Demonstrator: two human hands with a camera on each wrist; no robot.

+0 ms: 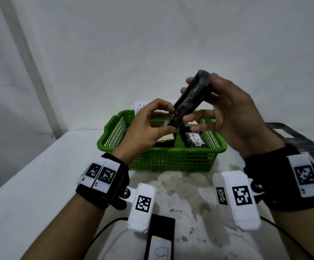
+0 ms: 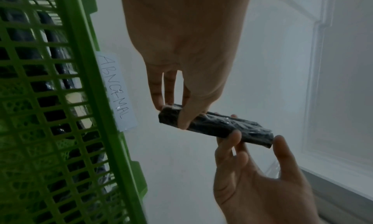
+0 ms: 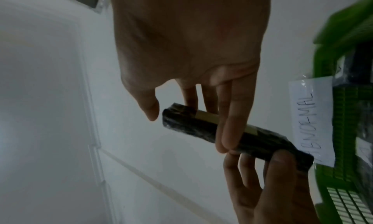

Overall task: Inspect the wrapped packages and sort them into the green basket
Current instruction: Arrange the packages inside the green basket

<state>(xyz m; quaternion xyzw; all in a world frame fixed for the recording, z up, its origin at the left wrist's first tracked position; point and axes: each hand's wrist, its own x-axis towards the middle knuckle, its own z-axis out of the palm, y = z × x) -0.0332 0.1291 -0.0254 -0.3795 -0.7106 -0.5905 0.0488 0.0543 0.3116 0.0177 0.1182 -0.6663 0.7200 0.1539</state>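
Note:
I hold a long black wrapped package (image 1: 190, 98) tilted in the air above the green basket (image 1: 161, 151). My left hand (image 1: 171, 119) pinches its lower end between thumb and fingers. My right hand (image 1: 201, 79) grips the upper end, thumb on one side and fingers behind. In the left wrist view my left hand (image 2: 171, 114) pinches one end of the package (image 2: 218, 126). In the right wrist view my right hand (image 3: 181, 115) lies along the package (image 3: 187, 122), which shows a tan strip (image 3: 206, 115). Two wrapped packages (image 1: 195, 140) lie in the basket.
A paper label reading ABNORMAL (image 2: 117, 91) is taped to the basket's far rim. A black tray (image 1: 293, 136) sits at the table's right edge. A black device (image 1: 160, 239) with cables lies near the front edge. A white wall stands close behind the basket.

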